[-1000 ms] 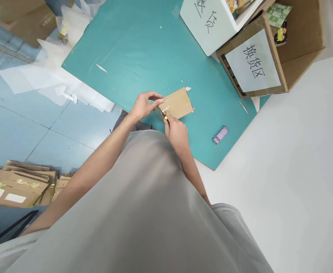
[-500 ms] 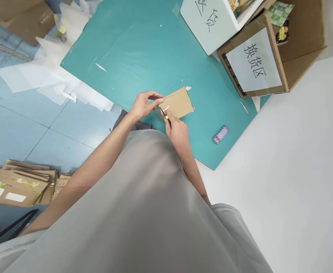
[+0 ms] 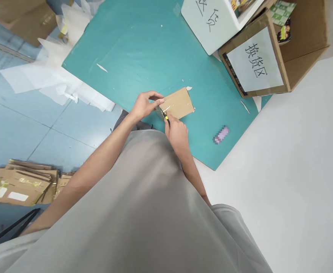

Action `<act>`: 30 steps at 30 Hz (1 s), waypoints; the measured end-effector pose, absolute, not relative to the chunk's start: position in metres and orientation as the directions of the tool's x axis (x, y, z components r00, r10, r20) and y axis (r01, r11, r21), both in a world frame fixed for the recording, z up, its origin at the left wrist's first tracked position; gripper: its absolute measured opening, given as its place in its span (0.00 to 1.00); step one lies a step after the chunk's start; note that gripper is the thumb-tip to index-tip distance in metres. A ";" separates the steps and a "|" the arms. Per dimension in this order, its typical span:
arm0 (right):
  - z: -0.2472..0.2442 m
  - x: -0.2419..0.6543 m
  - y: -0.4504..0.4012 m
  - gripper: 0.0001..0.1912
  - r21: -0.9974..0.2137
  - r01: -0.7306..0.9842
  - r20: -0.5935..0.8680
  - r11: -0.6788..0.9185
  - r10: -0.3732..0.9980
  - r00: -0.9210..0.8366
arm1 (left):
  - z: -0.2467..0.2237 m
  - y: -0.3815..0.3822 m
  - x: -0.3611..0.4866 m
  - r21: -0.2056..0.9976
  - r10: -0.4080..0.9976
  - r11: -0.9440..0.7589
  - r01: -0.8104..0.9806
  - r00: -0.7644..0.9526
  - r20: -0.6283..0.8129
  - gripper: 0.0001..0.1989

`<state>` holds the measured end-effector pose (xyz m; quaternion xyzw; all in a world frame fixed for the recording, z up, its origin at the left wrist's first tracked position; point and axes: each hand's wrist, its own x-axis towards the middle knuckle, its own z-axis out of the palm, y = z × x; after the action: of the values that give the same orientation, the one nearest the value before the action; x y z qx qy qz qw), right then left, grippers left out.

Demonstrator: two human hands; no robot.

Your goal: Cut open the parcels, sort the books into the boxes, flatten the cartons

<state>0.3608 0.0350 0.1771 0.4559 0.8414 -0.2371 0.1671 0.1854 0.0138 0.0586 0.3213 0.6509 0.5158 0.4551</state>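
Note:
A small brown cardboard box (image 3: pixel 180 102) lies at the near edge of the green-topped table (image 3: pixel 132 57). My left hand (image 3: pixel 146 105) grips the box's left end, thumb on top and fingers bent over its far corner. In my right hand (image 3: pixel 177 131) is a utility knife (image 3: pixel 166 117), black with a yellow patch. Its tip points at the left end of the box, close to my left thumb. Whether the blade is in the cardboard I cannot tell.
An open carton (image 3: pixel 254 64) with a written sheet and a white bin (image 3: pixel 212 22) stand at the back right. Paper scraps and a blurred-out object (image 3: pixel 221 134) lie on the table. Flattened cartons (image 3: pixel 26 184) and white paper sheets (image 3: pixel 52 72) are at the left.
The knife and my right hand have shifted very slightly left along the box. My left hand keeps its hold, and the whole view has moved a little.

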 end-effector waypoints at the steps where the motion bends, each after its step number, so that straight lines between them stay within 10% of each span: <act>1: 0.178 0.359 0.034 0.29 -0.238 0.851 -0.495 0.468 0.696 -0.521 | 0.059 0.014 0.185 0.964 0.888 0.261 -0.052 -0.379 -0.261 0.24; 18: 0.201 0.369 0.022 0.27 -0.087 0.864 -0.585 0.496 0.677 -0.447 | 0.055 0.011 0.188 0.970 0.881 0.242 -0.007 -0.418 -0.223 0.20; 30: 0.150 0.419 0.134 0.30 -0.433 0.863 -0.203 0.259 0.905 -0.373 | 0.064 0.011 0.188 0.968 0.881 0.249 -0.015 -0.412 -0.233 0.21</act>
<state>0.4194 0.1338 0.1502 0.5581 0.7922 -0.2430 -0.0430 0.1885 0.0114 0.0641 0.3273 0.6615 0.5180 0.4324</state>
